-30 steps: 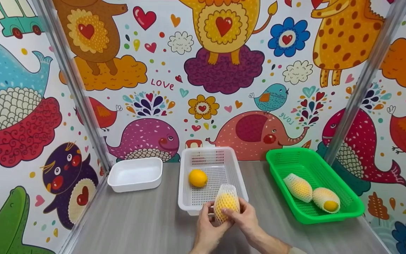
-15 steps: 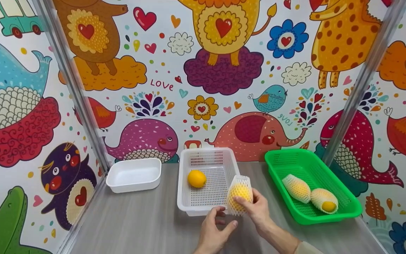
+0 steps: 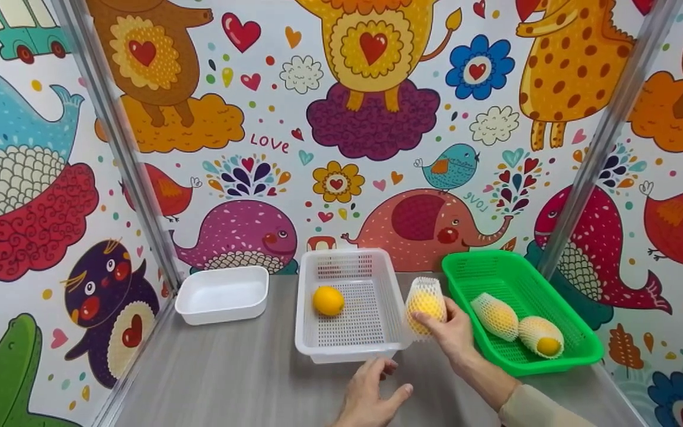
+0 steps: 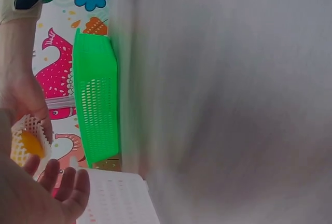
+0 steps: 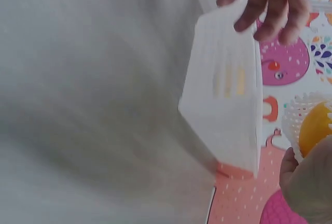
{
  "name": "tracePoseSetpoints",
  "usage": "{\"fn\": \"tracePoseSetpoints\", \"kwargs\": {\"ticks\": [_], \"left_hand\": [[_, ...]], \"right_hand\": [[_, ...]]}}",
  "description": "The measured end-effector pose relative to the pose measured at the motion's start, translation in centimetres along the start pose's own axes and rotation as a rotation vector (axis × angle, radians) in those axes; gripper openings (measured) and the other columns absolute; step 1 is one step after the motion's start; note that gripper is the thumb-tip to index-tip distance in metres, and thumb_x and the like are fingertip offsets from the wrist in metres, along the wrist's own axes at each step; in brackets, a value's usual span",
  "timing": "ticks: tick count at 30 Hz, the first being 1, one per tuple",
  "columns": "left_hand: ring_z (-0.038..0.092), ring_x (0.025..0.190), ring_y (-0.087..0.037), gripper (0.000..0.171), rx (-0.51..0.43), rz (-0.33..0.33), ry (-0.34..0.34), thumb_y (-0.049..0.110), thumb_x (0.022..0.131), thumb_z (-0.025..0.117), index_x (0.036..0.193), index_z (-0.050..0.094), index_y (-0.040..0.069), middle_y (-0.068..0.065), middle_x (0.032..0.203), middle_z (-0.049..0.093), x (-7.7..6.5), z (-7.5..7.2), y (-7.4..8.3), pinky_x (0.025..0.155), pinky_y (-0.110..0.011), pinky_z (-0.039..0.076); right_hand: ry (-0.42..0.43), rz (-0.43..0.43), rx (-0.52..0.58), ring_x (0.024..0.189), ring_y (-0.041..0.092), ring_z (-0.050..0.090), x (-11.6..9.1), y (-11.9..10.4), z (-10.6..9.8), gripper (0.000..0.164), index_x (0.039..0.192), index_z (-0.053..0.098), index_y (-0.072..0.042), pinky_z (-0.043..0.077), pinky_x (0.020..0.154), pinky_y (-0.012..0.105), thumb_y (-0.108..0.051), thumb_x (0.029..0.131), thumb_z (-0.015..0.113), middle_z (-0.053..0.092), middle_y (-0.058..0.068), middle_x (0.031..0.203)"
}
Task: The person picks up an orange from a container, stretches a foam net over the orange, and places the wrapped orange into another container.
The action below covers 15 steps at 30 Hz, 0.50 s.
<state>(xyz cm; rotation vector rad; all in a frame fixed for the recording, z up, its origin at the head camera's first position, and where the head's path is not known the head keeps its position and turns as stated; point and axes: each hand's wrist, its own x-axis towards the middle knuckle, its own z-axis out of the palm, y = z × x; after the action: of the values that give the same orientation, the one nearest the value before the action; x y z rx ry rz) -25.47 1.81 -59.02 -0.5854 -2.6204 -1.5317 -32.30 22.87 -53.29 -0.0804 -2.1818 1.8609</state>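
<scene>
In the head view my right hand (image 3: 455, 337) holds a yellow fruit in a white foam net (image 3: 426, 305), thumb across its near side, between the two baskets. The right wrist view also shows the netted fruit (image 5: 314, 128), cut off by the frame's edge. My left hand (image 3: 374, 392) holds nothing; its fingers are loosely bent just in front of the white basket (image 3: 347, 354). A bare yellow-orange fruit (image 3: 328, 300) lies in that basket, towards its left side. To the right, the green basket (image 3: 487, 270) contains two netted fruits (image 3: 494, 317).
A shallow white tray (image 3: 222, 296) sits at the back left of the grey wood-grain table (image 3: 217, 373). Printed cartoon walls (image 3: 371, 130) enclose the back and both sides, with metal posts (image 3: 122, 148) at the corners.
Both hands were on the netted fruit a second ago. The left hand has let go of it and stayed near the front. The right hand has carried it rightwards and away towards the green basket.
</scene>
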Motion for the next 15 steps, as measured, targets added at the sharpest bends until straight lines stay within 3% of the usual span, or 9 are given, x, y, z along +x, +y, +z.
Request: {"fn": "tracePoseSetpoints", "kwargs": {"ticks": [6, 12, 15], "left_hand": [[0.056, 0.097, -0.001, 0.029, 0.099, 0.113, -0.049, 0.051, 0.094, 0.075, 0.111, 0.070, 0.028, 0.019, 0.104, 0.061, 0.2, 0.9, -0.2, 0.082, -0.029, 0.050], [0.053, 0.094, 0.000, 0.026, 0.161, 0.164, -0.145, 0.049, 0.097, 0.073, 0.110, 0.072, 0.027, 0.018, 0.105, 0.063, 0.6, 1.3, -0.1, 0.079, -0.026, 0.048], [0.050, 0.090, 0.000, 0.026, 0.222, 0.216, -0.161, 0.049, 0.098, 0.071, 0.108, 0.072, 0.026, 0.016, 0.101, 0.062, 0.9, 1.7, -0.1, 0.075, -0.022, 0.044]], "right_hand": [[0.064, 0.012, -0.131, 0.108, 0.028, 0.062, 2.3, 0.1, -2.2, 0.075, 0.147, 0.055, -0.005, 0.054, 0.086, 0.029, -0.032, 0.086, 0.090, 0.066, 0.018, 0.128], [0.082, 0.023, -0.213, 0.117, 0.033, 0.059, 4.3, 0.0, -4.0, 0.083, 0.153, 0.048, -0.004, 0.053, 0.099, 0.043, -0.031, 0.086, 0.090, 0.062, 0.021, 0.137], [0.088, 0.041, -0.243, 0.119, 0.034, 0.057, 5.0, -0.2, -4.8, 0.088, 0.155, 0.045, -0.006, 0.052, 0.101, 0.047, -0.035, 0.086, 0.090, 0.060, 0.019, 0.140]]}}
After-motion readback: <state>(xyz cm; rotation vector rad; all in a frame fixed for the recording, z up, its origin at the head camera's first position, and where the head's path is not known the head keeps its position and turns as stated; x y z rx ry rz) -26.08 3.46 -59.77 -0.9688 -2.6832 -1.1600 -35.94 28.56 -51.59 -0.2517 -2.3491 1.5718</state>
